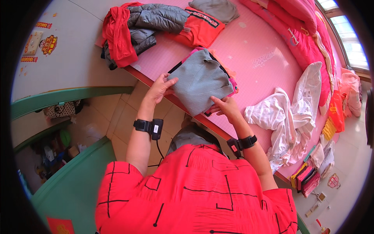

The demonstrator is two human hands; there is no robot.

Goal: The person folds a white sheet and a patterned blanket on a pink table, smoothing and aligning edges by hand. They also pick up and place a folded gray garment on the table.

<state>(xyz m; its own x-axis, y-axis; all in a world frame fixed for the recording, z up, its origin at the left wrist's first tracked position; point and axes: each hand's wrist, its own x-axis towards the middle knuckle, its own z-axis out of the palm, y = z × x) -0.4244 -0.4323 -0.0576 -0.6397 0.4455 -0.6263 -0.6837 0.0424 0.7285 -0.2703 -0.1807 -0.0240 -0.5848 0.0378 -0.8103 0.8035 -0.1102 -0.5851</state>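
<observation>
A folded grey-blue knit garment (198, 79) lies on top of a stack of folded clothes (230, 71) at the near edge of the bed. My left hand (159, 87) grips its left edge, thumb on top and fingers beneath. At its lower right corner, my right hand (226, 108) pinches the fabric between thumb and fingers. The front corner of the garment hangs slightly over the bed's red edge. Pink, black and orange cloth shows from under it; the rest of the stack is hidden.
The pink bed mat (248, 38) carries a grey quilted jacket (157, 17), a red garment (118, 38), an orange-red printed shirt (201, 27) and crumpled white clothes (287, 117). Bright pink bedding (306, 38) is heaped at the far right. An open green cabinet (76, 175) stands at left.
</observation>
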